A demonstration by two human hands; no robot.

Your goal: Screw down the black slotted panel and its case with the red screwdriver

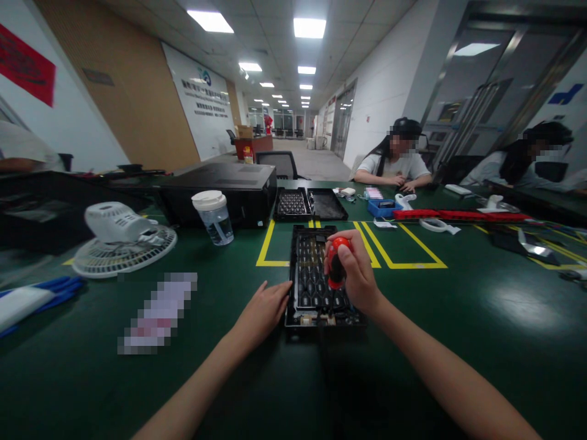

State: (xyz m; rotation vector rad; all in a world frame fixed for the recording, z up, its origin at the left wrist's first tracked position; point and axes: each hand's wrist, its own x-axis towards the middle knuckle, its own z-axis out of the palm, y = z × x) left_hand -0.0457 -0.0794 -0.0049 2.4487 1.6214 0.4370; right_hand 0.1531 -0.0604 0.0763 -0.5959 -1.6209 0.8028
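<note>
In front of me on the green table lies a black open case (292,244) with rows of round dark cells, which look like a battery pack (312,278). My right hand (360,275) is wrapped round the red and black handle of a screwdriver (339,260). The screwdriver points down over the right side of the case, toward its near end; its tip is hard to make out. My left hand (266,308) rests against the case's left edge, fingers stretched out and holding nothing. Pale connectors or wires (312,319) show at the case's near end.
Behind stand a second open black case (293,205), a black box (215,189) and a lidded cup (214,220). A white fan (123,241) lies left, near blue gloves (50,293). A blue tray (384,208) sits back right; co-workers (394,159) sit beyond.
</note>
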